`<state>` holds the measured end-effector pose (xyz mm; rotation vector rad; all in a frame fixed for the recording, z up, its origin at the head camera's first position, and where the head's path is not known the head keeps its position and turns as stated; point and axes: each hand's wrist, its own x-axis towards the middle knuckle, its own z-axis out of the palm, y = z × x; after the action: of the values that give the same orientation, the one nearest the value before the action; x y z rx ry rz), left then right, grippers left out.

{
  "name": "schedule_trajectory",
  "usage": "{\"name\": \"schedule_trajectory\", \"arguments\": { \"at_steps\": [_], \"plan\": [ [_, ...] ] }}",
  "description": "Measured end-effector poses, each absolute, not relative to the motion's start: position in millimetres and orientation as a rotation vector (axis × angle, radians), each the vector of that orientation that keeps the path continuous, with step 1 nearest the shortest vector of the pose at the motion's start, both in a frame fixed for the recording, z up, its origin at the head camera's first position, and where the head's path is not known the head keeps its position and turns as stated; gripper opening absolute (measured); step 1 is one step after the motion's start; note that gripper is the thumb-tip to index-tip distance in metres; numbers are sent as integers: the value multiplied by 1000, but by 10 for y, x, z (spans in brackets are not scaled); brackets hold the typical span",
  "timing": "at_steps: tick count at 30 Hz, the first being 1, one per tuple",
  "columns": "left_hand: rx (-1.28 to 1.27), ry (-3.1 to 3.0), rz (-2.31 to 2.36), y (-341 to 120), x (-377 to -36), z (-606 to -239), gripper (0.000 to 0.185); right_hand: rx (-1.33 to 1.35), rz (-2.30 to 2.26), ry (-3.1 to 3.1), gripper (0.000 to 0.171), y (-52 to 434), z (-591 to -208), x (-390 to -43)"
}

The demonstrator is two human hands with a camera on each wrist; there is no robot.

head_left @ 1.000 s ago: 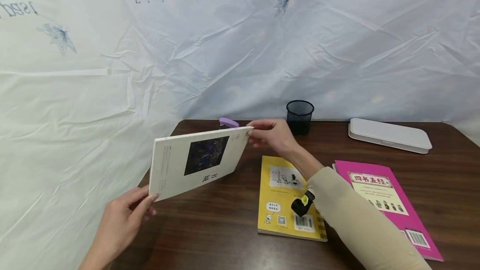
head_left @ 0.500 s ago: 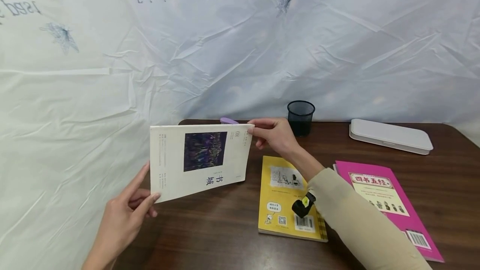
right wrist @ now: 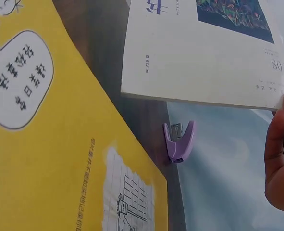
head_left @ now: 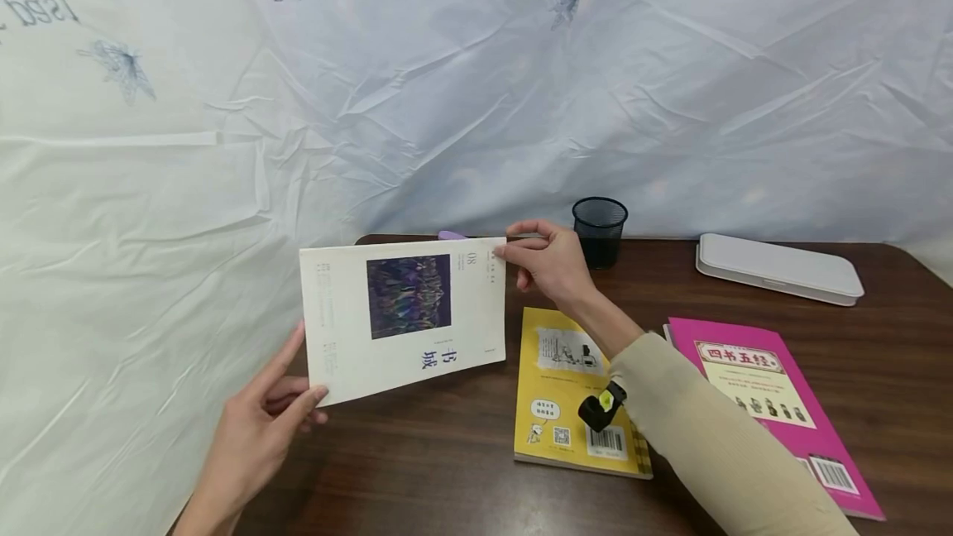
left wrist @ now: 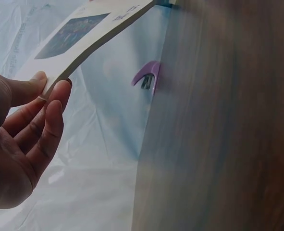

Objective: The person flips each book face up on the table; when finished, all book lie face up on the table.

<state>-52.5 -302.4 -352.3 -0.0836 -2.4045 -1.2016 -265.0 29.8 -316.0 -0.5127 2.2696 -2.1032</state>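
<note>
A white magazine (head_left: 476,304) with a dark picture on its cover is held up above the table, its cover facing the head camera. My left hand (head_left: 253,428) pinches its lower left corner between thumb and fingers, which the left wrist view also shows. At the upper right corner, my right hand (head_left: 547,263) pinches the magazine between thumb and fingertips. Below the right forearm a yellow book (head_left: 551,387) lies flat on the table. Behind the magazine stands a purple stapler (right wrist: 182,144), mostly hidden in the head view.
A pink book (head_left: 804,387) lies right of the yellow one, partly under the right sleeve. At the back stand a black mesh pen cup (head_left: 599,230) and a white flat case (head_left: 778,267). White sheeting (head_left: 447,106) hangs behind and left of the brown table (head_left: 417,470).
The magazine has tilted so its cover faces the head camera more squarely, hiding more of the stapler. Both hands stay at their corners; the left index finger has straightened along the edge.
</note>
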Motion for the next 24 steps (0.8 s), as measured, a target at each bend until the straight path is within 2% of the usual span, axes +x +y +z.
{"name": "schedule_trajectory", "arguments": {
  "at_steps": [6,14,18,24],
  "plan": [
    [-70,-2439,-1318,-2990,-531,-3507,87,-456,-2145,2265,25,294,-3146,-2660],
    [-115,-2434,-1432,-2944,-566,-3488,86,-443,-2236,2256,24,327,-3152,-2648],
    [-131,-2423,-1498,-2930,-593,-3474,84,-491,-2291,2176,30,385,-3194,-2641],
    [-110,-2385,-1625,-2898,-628,-3459,82,-655,-2168,2119,52,528,-3244,-2646]
  ]
}}
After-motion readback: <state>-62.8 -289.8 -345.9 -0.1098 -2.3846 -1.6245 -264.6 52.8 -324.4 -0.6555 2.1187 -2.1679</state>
